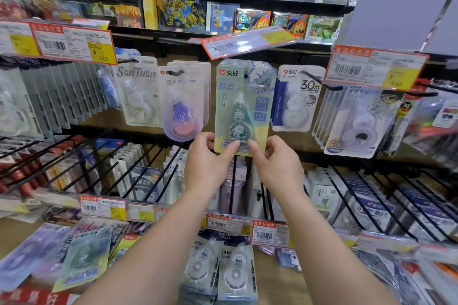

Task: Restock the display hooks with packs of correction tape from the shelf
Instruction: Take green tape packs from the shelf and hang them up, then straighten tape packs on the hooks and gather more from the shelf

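A green and yellow correction tape pack hangs upright at the centre of the display, at the front of a stack of like packs on a black hook. My left hand pinches its lower left corner with thumb on the front. My right hand pinches its lower right corner the same way. More green packs lie on the shelf at the lower left.
Neighbouring hooks carry a purple 15m pack, a SanTuan pack and a white 30m pack. Price tags stick out above. Long black hooks with stationery jut forward below, and white tape packs lie on the lower shelf.
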Tool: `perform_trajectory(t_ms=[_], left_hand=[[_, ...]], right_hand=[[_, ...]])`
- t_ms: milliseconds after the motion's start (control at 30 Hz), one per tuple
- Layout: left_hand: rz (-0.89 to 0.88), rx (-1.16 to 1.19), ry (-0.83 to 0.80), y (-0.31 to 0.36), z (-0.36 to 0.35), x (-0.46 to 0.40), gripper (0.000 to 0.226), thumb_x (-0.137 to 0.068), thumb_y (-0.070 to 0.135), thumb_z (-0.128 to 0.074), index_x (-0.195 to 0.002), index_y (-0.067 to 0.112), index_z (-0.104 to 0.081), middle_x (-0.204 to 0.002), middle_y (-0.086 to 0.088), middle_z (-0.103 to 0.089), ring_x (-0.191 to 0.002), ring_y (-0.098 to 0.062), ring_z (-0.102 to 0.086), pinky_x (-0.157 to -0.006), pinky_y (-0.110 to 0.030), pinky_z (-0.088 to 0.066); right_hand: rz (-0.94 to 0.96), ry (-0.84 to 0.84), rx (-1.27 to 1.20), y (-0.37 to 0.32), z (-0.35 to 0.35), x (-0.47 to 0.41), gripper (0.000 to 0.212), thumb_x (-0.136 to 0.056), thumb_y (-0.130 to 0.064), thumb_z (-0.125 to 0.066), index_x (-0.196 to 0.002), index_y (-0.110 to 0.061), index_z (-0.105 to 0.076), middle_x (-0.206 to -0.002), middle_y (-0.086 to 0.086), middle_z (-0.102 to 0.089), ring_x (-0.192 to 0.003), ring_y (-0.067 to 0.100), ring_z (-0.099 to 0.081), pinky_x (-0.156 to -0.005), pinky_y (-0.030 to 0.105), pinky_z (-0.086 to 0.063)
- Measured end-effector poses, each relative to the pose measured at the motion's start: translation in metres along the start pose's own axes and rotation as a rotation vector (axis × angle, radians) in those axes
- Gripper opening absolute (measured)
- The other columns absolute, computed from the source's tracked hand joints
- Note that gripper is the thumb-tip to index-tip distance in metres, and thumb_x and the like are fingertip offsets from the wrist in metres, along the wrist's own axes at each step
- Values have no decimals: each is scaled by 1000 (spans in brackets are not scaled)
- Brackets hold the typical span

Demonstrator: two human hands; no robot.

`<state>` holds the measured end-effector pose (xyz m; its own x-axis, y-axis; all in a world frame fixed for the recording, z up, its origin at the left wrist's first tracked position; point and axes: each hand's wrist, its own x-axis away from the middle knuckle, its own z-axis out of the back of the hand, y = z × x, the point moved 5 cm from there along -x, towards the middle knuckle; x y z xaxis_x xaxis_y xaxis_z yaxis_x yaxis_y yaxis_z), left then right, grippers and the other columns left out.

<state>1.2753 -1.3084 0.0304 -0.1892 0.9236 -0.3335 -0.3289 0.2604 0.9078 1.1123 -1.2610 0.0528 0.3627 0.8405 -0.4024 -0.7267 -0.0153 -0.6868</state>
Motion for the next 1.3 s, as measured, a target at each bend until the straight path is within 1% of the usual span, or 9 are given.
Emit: perform_trajectory(t_ms=[200, 400, 500, 633, 733, 900, 1100, 1200, 1300], left_hand=[[-3, -8, 7, 3, 0, -3, 35, -75, 56, -76, -85, 37, -48, -94, 7, -65, -90, -13, -63, -82, -42, -54], [-1, -46, -34, 6, 1, -2, 42, -77, 56, -74, -102, 31, -51, -103, 7, -64, -96, -12, -62, -84, -38, -53], [11, -98, -101, 3, 5, 2, 51, -78, 55, -74, -116, 29, -53, -118, 5, -61, -108, -13, -59, -93, -41, -51], [-5, -220, -175, -8, 29, 16, 63, -84, 52, -69, -136, 23, -48, -133, 0, -55, -121, -18, -54, -101, -39, -46], [-112, -369, -194, -15, 63, 23, 61, -87, 51, -65, -137, 19, -50, -134, -5, -55, -126, -25, -49, -105, -41, -41], [-297, -584, -175, -37, 142, 29, 61, -88, 57, -56, -137, 22, -53, -132, -5, -55, -126, -29, -47, -107, -40, -35], [-390, -690, -190, -95, 277, 28, 53, -92, 55, -54, -134, 24, -57, -130, -3, -57, -125, -27, -47, -104, -43, -37], [-318, -688, -206, -140, 336, 27, 47, -89, 55, -52, -122, 23, -64, -114, -5, -63, -111, -32, -54, -92, -43, -43], [-257, -691, -222, -190, 373, 21, 59, -81, 60, -43, -111, 18, -71, -99, -8, -67, -98, -36, -61, -84, -42, -47]], right_hand=[[-18, -27, 7, 0, -3, -5, 37, -92, -61, -49, -86, -25, -53, -70, -10, -55, -66, 6, -52, -69, 33, -43], [-47, -39, 0, 0, -4, -5, 38, -91, -61, -51, -90, -23, -56, -72, -10, -57, -70, 11, -55, -72, 37, -48], [-106, -49, 12, 5, -4, 1, 43, -90, -62, -52, -109, -23, -57, -81, -10, -60, -84, 15, -61, -81, 41, -51], [-174, -21, 156, 9, -5, 26, 63, -88, -65, -52, -133, -21, -49, -117, 1, -63, -117, 27, -56, -96, 43, -45], [-129, 45, 304, -10, -9, 54, 59, -89, -58, -55, -135, -22, -51, -129, 8, -58, -125, 31, -47, -101, 45, -35], [19, 85, 317, -77, -48, 107, 55, -86, -55, -61, -133, -26, -57, -129, 8, -58, -123, 33, -45, -101, 45, -33], [155, 82, 306, -169, -143, 192, 42, -86, -52, -62, -113, -20, -68, -100, 8, -66, -101, 37, -58, -83, 44, -45], [111, -84, 329, -193, -203, 225, 43, -86, -55, -62, -116, -25, -66, -104, 3, -66, -104, 30, -56, -84, 40, -45], [22, -272, 381, -199, -254, 244, 48, -90, -58, -55, -127, -28, -58, -116, 0, -63, -114, 25, -53, -94, 37, -42]])
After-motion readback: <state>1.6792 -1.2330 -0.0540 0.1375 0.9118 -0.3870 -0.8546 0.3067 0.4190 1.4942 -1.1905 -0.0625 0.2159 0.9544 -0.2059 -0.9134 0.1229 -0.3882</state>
